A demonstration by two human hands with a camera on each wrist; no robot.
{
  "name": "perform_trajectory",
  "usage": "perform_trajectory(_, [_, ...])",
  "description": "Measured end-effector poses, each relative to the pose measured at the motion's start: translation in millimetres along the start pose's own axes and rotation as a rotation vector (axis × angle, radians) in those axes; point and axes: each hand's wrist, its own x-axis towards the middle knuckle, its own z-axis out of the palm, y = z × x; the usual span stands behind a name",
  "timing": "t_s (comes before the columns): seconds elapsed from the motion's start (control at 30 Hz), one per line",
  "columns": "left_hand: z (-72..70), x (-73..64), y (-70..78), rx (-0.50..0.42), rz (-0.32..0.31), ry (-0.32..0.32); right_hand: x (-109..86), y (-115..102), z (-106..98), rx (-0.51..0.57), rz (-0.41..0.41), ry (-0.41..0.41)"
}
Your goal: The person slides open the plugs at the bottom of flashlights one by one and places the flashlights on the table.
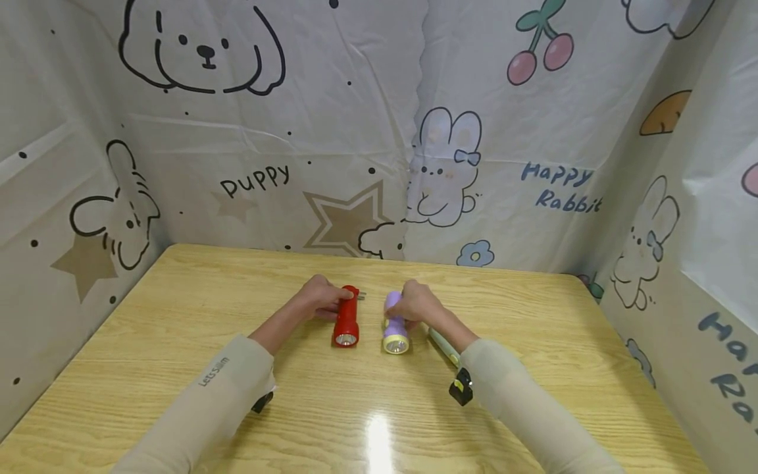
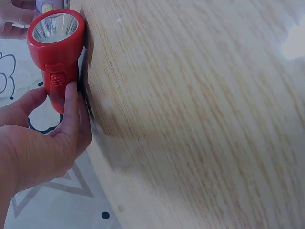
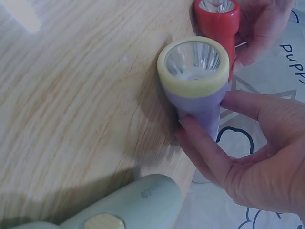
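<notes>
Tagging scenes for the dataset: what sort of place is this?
Likely a curtained-off tabletop booth, perhaps for recording: a wood-grain table, cartoon-print sheets behind it and on both sides, and a red flashlight and a purple flashlight held there.

Counted on one table (image 1: pixel 533 336): two flashlights (image 1: pixel 346 321) (image 1: pixel 395 326), one green gadget (image 1: pixel 443 346); over the table, two hands (image 1: pixel 322 296) (image 1: pixel 418 304), two sleeves (image 1: pixel 216 388) (image 1: pixel 524 388).

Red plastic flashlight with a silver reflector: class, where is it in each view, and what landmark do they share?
Head: red plastic flashlight, just left of centre, below mid-height.
Left wrist: upper left.
Right wrist: top edge, right of centre, partly hidden by the purple flashlight with a yellow rim.
Shared landmark: that purple flashlight (cropped in left wrist).
</notes>
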Motion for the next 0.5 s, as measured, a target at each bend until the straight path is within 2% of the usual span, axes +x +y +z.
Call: perform_trajectory(0.5, [0.0,0.5,-0.9,0.011,0.001,0.011,-3.1,-6.3,1.2,-0.011,0.013,-0.010])
